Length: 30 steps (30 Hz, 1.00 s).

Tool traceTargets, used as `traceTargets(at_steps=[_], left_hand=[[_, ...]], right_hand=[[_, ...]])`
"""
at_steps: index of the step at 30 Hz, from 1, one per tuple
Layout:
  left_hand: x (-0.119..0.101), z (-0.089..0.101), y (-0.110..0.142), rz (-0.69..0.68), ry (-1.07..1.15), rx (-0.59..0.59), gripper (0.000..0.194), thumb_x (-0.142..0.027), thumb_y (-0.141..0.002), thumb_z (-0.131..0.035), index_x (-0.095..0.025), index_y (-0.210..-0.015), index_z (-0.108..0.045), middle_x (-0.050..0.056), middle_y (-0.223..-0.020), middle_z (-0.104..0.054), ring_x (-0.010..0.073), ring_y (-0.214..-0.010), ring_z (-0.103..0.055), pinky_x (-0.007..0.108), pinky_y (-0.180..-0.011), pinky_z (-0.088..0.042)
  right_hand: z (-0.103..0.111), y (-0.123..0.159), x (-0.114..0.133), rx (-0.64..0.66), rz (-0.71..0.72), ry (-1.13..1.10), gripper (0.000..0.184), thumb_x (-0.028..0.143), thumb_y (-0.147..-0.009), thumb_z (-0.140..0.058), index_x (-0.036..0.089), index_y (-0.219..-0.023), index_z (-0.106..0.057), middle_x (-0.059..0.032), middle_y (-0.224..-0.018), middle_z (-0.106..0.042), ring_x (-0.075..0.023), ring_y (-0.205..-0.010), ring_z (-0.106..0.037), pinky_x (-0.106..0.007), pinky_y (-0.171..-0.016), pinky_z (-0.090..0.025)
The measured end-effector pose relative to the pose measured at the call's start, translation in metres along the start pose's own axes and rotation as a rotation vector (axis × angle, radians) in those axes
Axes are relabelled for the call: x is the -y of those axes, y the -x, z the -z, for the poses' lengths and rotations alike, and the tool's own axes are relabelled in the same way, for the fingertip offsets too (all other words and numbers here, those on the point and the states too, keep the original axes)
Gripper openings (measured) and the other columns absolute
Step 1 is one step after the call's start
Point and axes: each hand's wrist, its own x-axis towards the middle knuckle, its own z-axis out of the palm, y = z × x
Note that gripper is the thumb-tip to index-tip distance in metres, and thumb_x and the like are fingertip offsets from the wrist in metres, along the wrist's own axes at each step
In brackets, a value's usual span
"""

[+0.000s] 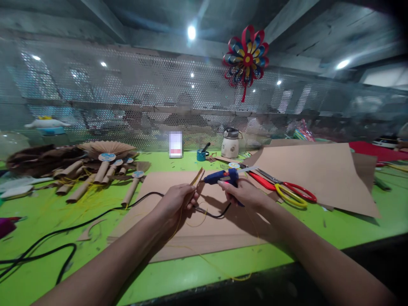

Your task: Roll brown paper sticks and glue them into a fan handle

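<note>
My left hand (177, 199) is closed around a folded brown paper strip (196, 177) that sticks up and to the right from its fingers. My right hand (242, 192) grips a blue glue gun (219, 176), nozzle pointing left toward the top of the strip. The gun's black cord (95, 219) runs left across the green table (350, 225). Both hands hover over a flat brown cardboard sheet (191, 229). Thin yellow threads trail beneath the hands.
Scissors with red and yellow handles (287, 190) lie right of my right hand, beside a large brown sheet (318, 174). Folded paper fans (105, 163) lie at left. A white jar (230, 144), small blue pot (201, 155) and mesh screen stand behind; a paper pinwheel (246, 58) hangs above.
</note>
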Motion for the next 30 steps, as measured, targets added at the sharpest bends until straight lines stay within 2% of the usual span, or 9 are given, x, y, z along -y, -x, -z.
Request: traceTargets(at_steps=[7, 15, 24, 30], left_hand=[[-0.001, -0.002, 0.0, -0.005, 0.075, -0.02, 0.01, -0.02, -0.077, -0.059, -0.011, -0.073, -0.056, -0.002, -0.059, -0.049, 0.0028, -0.039, -0.034, 0.017, -0.04, -0.03], [-0.003, -0.008, 0.008, 0.009, 0.087, -0.028, 0.012, -0.021, -0.079, -0.058, -0.011, -0.072, -0.055, 0.0, -0.062, -0.05, 0.0027, -0.042, -0.035, 0.017, -0.043, -0.034], [-0.004, -0.008, 0.007, 0.014, 0.113, -0.005, 0.012, -0.018, -0.081, -0.057, -0.01, -0.073, -0.057, 0.0, -0.063, -0.048, 0.0025, -0.043, -0.035, 0.015, -0.041, -0.031], [-0.001, -0.006, 0.005, 0.026, 0.117, 0.01, 0.011, -0.016, -0.079, -0.059, -0.009, -0.071, -0.057, 0.001, -0.063, -0.05, 0.0028, -0.045, -0.036, 0.015, -0.044, -0.036]], right_hand=[[0.003, 0.002, -0.002, -0.004, -0.044, 0.028, 0.048, 0.057, -0.087, -0.05, 0.017, -0.061, -0.052, -0.0011, -0.053, -0.054, -0.0105, -0.046, -0.048, -0.024, -0.045, -0.038], [0.001, -0.004, -0.014, 0.009, 0.023, 0.065, 0.049, 0.058, -0.087, -0.049, 0.017, -0.062, -0.056, -0.0042, -0.054, -0.056, -0.0124, -0.047, -0.05, -0.026, -0.047, -0.04], [0.0, -0.001, -0.005, 0.105, 0.007, 0.094, 0.05, 0.055, -0.088, -0.048, 0.016, -0.059, -0.057, -0.0037, -0.05, -0.054, -0.0125, -0.045, -0.05, -0.025, -0.046, -0.039], [0.002, -0.005, -0.01, 0.0, 0.011, 0.122, 0.051, 0.058, -0.088, -0.047, 0.017, -0.057, -0.052, -0.0024, -0.049, -0.052, -0.0111, -0.044, -0.047, -0.025, -0.045, -0.037]])
